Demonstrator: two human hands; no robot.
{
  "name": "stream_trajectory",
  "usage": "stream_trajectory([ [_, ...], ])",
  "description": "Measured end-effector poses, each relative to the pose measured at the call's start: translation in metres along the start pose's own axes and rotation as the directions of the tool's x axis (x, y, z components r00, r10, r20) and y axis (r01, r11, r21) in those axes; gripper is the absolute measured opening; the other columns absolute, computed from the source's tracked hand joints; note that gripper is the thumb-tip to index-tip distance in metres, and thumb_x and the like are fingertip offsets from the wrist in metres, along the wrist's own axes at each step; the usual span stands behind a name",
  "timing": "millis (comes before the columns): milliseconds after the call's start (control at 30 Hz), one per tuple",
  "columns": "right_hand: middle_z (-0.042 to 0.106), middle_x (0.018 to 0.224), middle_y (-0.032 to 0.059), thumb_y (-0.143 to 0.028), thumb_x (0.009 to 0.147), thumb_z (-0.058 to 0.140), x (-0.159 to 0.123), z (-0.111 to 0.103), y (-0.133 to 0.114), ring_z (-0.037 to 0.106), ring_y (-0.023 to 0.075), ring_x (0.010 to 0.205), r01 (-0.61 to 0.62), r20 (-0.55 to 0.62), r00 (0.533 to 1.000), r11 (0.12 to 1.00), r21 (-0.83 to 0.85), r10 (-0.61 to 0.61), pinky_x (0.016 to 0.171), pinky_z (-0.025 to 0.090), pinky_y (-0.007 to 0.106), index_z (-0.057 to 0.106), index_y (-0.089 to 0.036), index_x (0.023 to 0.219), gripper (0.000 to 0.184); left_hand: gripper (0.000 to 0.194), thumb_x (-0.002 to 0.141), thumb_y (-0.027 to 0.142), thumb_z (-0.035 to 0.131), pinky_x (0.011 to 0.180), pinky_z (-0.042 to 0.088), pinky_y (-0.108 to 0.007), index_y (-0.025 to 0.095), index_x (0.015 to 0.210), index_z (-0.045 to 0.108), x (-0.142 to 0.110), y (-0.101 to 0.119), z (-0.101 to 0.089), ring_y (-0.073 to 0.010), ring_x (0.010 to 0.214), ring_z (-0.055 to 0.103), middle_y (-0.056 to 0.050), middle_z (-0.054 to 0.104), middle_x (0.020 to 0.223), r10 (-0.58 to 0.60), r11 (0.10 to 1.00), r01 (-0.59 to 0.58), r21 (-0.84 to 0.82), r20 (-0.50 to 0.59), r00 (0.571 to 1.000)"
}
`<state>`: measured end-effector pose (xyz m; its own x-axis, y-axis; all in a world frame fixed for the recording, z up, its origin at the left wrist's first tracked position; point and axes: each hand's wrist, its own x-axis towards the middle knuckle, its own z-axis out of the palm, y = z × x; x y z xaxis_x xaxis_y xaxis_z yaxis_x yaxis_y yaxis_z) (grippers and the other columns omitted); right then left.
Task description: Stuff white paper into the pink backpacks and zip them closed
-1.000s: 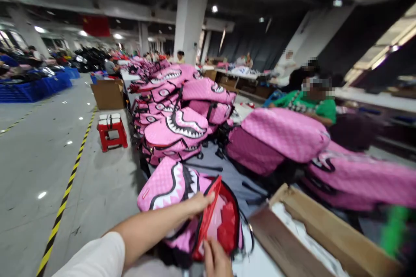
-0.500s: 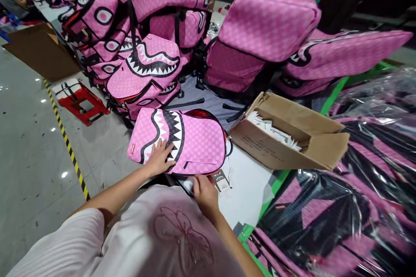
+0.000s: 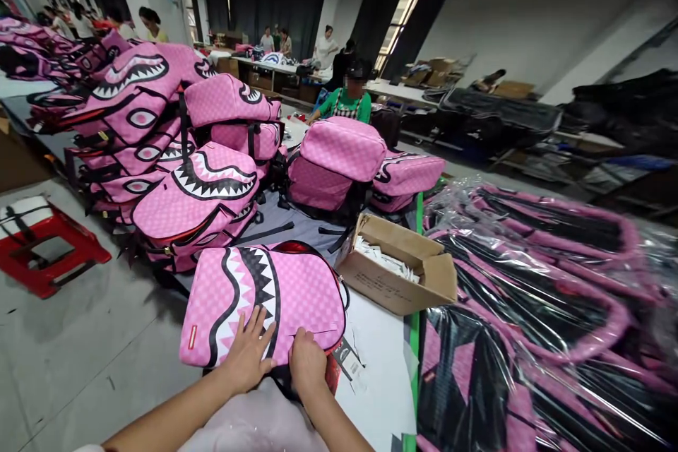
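A pink checkered backpack (image 3: 310,286) with a printed shark mouth lies on its back at the table edge before me. My left hand (image 3: 246,357) rests on the shark print, fingers spread over the fabric. At the front pocket's zipper (image 3: 323,330) my right hand (image 3: 308,360) is closed; the zipper pull is hidden beneath its fingers. A dark hang tag (image 3: 347,359) pokes out beside the bag, right of my right hand. A small red label (image 3: 193,337) is on the bag's left end.
An open cardboard box (image 3: 397,289) of white paper pieces stands to the right. Stacked pink backpacks (image 3: 143,120) rise at the left, more (image 3: 339,155) behind. Plastic-wrapped bags (image 3: 530,311) lie at the right. On the floor is a red stool (image 3: 50,247). A person in green (image 3: 347,102) is across the table.
The view has tilted up, showing the room. My right hand has moved from the bag's near edge up onto the pocket zipper. My left hand stays flat on the print.
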<state>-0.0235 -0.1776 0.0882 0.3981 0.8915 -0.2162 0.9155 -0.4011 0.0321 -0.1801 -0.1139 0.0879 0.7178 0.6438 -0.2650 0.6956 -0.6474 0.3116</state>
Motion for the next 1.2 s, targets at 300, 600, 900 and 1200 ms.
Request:
stream_trajectory([
  [300, 0.07, 0.092, 0.0156, 0.004, 0.088, 0.041, -0.005, 0.007, -0.01, 0.074, 0.0237, 0.08, -0.025, -0.005, 1.0, 0.998, -0.05, 0.025, 0.063, 0.053, 0.026, 0.059, -0.012, 0.101, 0.027, 0.091, 0.081, 0.061, 0.063, 0.116, -0.007, -0.069, 0.026, 0.156, 0.026, 0.006, -0.017, 0.015, -0.0393, 0.152, 0.001, -0.017, 0.007, 0.164, 0.201, 0.974, -0.206, 0.092, 0.068, 0.977],
  [600, 0.073, 0.089, 0.0114, -0.015, 0.099, 0.037, 0.002, -0.026, 0.048, 0.073, 0.0224, 0.078, -0.351, -0.098, 0.926, 0.927, 0.131, 0.364, 0.061, 0.043, 0.027, 0.061, -0.013, 0.106, 0.025, 0.097, 0.079, 0.06, 0.066, 0.12, 0.003, -0.065, 0.022, 0.157, 0.023, 0.008, -0.024, 0.014, -0.0415, 0.151, 0.002, -0.018, 0.007, 0.164, 0.285, 0.952, -0.288, 0.099, 0.042, 0.958],
  [900, 0.071, 0.108, 0.0118, -0.039, 0.1, 0.039, -0.004, -0.019, 0.016, 0.065, 0.0203, 0.098, -0.327, -0.076, 0.919, 0.856, 0.4, 0.387, 0.076, 0.04, 0.026, 0.063, -0.017, 0.114, 0.035, 0.094, 0.082, 0.047, 0.069, 0.122, 0.009, -0.057, 0.013, 0.157, 0.024, 0.003, -0.019, -0.017, -0.0408, 0.151, 0.003, -0.024, 0.008, 0.163, 0.339, 0.932, -0.342, 0.118, 0.045, 0.94],
  [1200, 0.064, 0.071, 0.0017, -0.033, 0.074, 0.051, -0.045, 0.074, -0.009, 0.058, 0.0175, 0.066, -0.23, 0.097, 0.895, 0.265, 0.936, 0.435, 0.065, 0.046, 0.028, 0.062, -0.018, 0.089, 0.023, 0.096, 0.08, 0.043, 0.073, 0.121, 0.013, -0.058, 0.012, 0.156, 0.023, 0.005, -0.025, -0.006, -0.0415, 0.151, 0.006, -0.023, 0.012, 0.163, 0.353, 0.919, -0.353, 0.176, 0.034, 0.935],
])
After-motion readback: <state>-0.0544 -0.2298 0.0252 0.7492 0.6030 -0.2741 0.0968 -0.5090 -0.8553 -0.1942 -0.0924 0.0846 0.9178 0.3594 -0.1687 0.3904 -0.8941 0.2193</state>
